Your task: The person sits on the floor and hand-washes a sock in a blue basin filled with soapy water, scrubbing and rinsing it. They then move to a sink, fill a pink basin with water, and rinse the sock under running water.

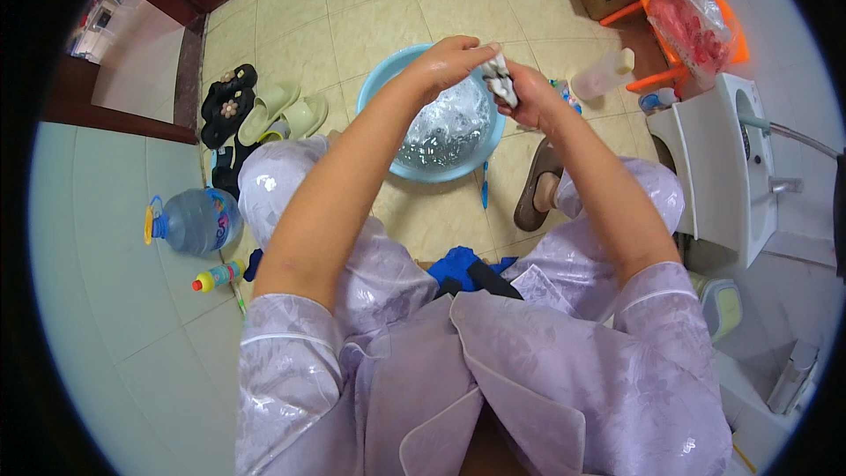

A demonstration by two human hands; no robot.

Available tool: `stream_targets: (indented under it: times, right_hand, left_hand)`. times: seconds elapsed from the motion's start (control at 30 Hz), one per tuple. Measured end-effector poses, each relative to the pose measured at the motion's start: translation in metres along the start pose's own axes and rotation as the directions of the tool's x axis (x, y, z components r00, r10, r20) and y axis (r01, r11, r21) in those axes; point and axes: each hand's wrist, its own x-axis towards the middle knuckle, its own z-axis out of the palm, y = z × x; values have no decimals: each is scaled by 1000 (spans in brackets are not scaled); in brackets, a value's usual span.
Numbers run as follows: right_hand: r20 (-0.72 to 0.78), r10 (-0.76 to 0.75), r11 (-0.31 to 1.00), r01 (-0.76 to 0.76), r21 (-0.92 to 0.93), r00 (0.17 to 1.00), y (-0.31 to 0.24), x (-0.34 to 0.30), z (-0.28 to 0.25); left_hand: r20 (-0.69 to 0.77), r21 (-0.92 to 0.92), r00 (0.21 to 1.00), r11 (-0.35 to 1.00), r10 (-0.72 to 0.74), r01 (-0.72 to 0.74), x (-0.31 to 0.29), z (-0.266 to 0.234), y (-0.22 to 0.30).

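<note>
Over the right rim of a blue basin (427, 176), a bunched white-and-grey cloth (500, 82) is up between the two hands; the right hand (530, 99) has its fingers clamped on it; the left hand (449, 63) reaches its fingers to the cloth's upper end, though I cannot tell whether they grip it; below, water (445, 128) fills the basin on the tiled floor (388, 216); a thin blue stick (485, 187) lies just beside it.

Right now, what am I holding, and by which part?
A crumpled cloth: your right hand grips its near end; whether your left hand grips its far end can't be told.
</note>
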Motion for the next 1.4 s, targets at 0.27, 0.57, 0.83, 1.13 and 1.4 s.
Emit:
stream_targets:
  times: [0.27, 0.57, 0.83, 1.13, 1.4]
  right_hand:
    - [-1, -77, 915, 70, -398, 997, -30, -41, 33]
    - [58, -306, 946, 311, -91, 950, -10, -34, 17]
    - [33, -327, 925, 312, 217, 944, -11, -49, 18]
    - [-157, -329, 916, 274, -293, 931, -16, -20, 24]
    - [-19, 26, 994, -28, -106, 999, -7, -1, 11]
  left_hand:
    - [-211, -264, 973, 964, -95, 37, -1, 1, -5]
    - [89, -701, 980, 687, -181, 190, -9, 6, -23]
    - [152, -775, 983, 606, -99, 181, -1, 24, -18]
    - [-596, 500, 583, 823, 553, -269, -79, -54, 28]
    - [-777, -605, -257, 794, -575, 52, -505, -149, -276]
